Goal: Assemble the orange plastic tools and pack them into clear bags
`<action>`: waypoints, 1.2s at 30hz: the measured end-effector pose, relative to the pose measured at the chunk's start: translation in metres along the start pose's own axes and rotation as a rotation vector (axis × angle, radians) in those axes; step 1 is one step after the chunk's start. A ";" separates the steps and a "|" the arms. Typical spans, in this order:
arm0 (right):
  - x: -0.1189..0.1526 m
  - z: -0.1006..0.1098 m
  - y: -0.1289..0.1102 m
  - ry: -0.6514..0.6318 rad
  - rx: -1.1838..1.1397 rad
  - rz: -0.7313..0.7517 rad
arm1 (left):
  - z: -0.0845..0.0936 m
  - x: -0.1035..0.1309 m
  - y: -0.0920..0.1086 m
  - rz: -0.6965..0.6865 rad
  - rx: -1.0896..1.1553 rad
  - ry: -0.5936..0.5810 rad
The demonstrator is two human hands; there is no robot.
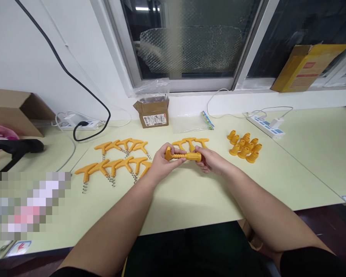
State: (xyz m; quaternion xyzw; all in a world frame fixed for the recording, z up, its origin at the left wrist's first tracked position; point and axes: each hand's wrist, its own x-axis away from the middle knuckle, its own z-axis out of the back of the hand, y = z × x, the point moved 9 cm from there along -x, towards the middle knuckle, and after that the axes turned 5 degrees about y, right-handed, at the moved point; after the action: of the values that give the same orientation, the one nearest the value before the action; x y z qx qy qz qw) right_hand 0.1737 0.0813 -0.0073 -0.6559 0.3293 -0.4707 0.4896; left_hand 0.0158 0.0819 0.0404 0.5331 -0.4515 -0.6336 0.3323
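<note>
My left hand (163,163) is closed around the T-shaped handle of a yellow corkscrew (177,156), held level above the table. My right hand (213,159) grips a yellow ribbed plastic sleeve (192,156) by its flared end. The sleeve lines up with the corkscrew's shaft and meets it; no metal spiral shows between them. Behind my hands lie a few more yellow T-handled pieces (189,141), partly covered by my fingers. To the left, two rows of yellow corkscrews (112,166) rest with bare metal spirals. Several loose yellow sleeves (243,146) stand grouped on the right.
A small open cardboard box (155,113) and a clear plastic bag (188,124) lie near the wall. Power strips sit at the left (82,124) and right (266,126), with cables. A black cable (90,94) hangs down at left. A larger carton (17,109) stands at far left.
</note>
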 end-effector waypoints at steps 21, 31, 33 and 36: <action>0.005 -0.003 -0.013 -0.086 -0.185 0.041 | -0.005 0.007 0.021 -0.167 -0.090 0.004; 0.014 -0.005 0.011 -0.159 -0.078 -0.277 | -0.031 0.024 0.051 -0.505 -0.367 -0.155; 0.015 -0.006 0.013 -0.181 -0.022 -0.289 | -0.037 0.027 0.053 -0.543 -0.380 -0.191; 0.017 -0.009 0.012 -0.187 0.047 -0.267 | -0.042 0.031 0.053 -0.562 -0.361 -0.231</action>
State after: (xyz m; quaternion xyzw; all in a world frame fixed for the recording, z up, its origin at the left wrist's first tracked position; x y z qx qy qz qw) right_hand 0.1711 0.0590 -0.0131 -0.7234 0.1811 -0.4758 0.4664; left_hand 0.0465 0.0247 0.0768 0.4941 -0.2026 -0.8260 0.1804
